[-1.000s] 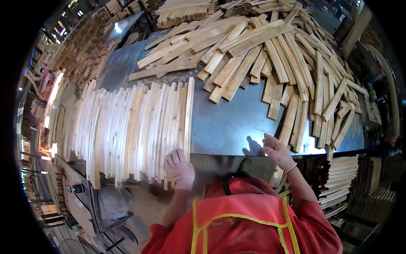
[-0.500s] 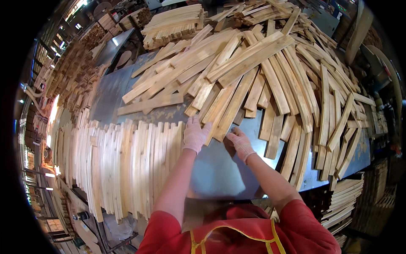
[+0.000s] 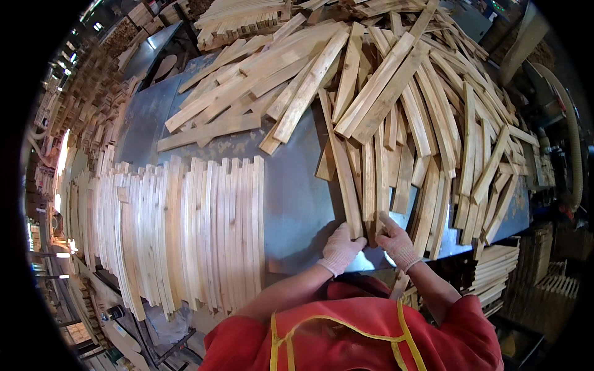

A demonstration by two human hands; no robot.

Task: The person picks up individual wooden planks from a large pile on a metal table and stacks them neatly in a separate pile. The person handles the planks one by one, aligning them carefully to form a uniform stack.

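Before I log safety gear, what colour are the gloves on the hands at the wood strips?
White knit gloves, seen in the head view.

Neat row of slats (image 3: 185,229), corrugated hose (image 3: 572,142).

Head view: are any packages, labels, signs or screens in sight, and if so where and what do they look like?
None that can be made out. The view shows loose wooden slats on a grey metal table, a neat row of slats at left, and gloved left hand and right hand.

Metal table (image 3: 297,204) — wooden slats (image 3: 204,241)
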